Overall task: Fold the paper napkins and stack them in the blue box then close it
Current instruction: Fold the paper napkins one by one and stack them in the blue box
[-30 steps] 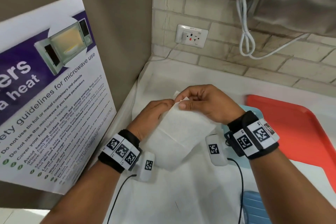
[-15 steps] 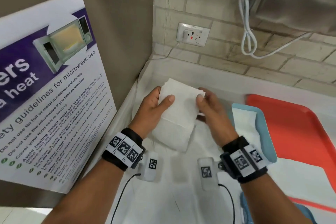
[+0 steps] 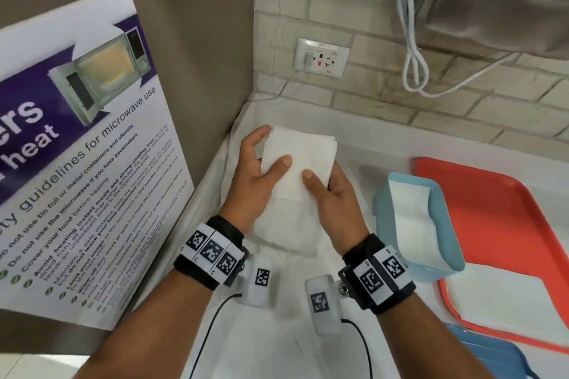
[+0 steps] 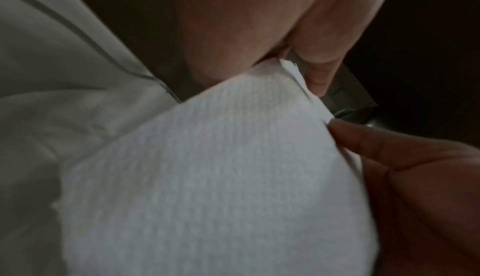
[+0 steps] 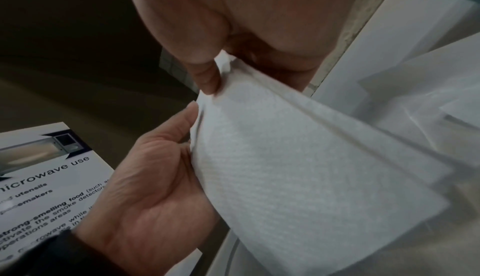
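Holding the folded napkin point(image 3: 298, 163) between them, the left hand point(image 3: 252, 184) and right hand point(image 3: 334, 200) pinch it flatter than before, left of the blue box point(image 3: 443, 203); the fingers beneath stay hidden.

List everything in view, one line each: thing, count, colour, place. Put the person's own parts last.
Held napkin: one, white, folded, above the counter, between both hands.
Spread napkins: number unclear, white, on the counter under the hands.
Blue box: one, light blue, open, right of the hands, white napkin inside.
Tray: one, red-orange, right side of the counter, white sheet on it.
Blue lid: one, bottom right corner, partly cut off.
Poster: one, white and purple, microwave guidelines, on the left wall.
Wall socket: one, white, on the brick wall.
Cable: one, white, looped, hanging on the wall.
Left hand: holds the napkin's left edge.
Right hand: holds its lower right edge.
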{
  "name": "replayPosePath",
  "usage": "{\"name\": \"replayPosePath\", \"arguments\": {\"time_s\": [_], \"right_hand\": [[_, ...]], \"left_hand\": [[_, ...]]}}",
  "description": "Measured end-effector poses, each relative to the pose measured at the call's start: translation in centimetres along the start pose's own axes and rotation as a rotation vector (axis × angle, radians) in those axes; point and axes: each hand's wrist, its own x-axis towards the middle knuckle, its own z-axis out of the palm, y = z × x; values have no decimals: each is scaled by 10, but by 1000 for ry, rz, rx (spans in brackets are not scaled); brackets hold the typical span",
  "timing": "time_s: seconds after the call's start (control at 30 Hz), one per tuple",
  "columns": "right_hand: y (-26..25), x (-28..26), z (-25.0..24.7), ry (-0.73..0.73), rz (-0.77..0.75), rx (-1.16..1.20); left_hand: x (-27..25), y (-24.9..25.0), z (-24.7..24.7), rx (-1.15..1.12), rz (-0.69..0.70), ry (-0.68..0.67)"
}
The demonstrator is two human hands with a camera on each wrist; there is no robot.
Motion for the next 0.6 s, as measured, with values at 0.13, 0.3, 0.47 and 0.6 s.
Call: {"name": "replayPosePath", "arguments": {"time_s": [0.13,0.3,0.47,0.6], "right_hand": [[-2,4,2,-4,14,31],[-4,10,1,65,2,-8],[-6,11,-6,1,91,25],[3,3,-16,-179,181,-28]], "left_hand": [[-1,-1,2,-47,-59,8],[-2,-3,1,-70,-142,-68],[-1,-7,-1,-47,-134,-45],[5,-1,-8,-97,-85,71]]}}
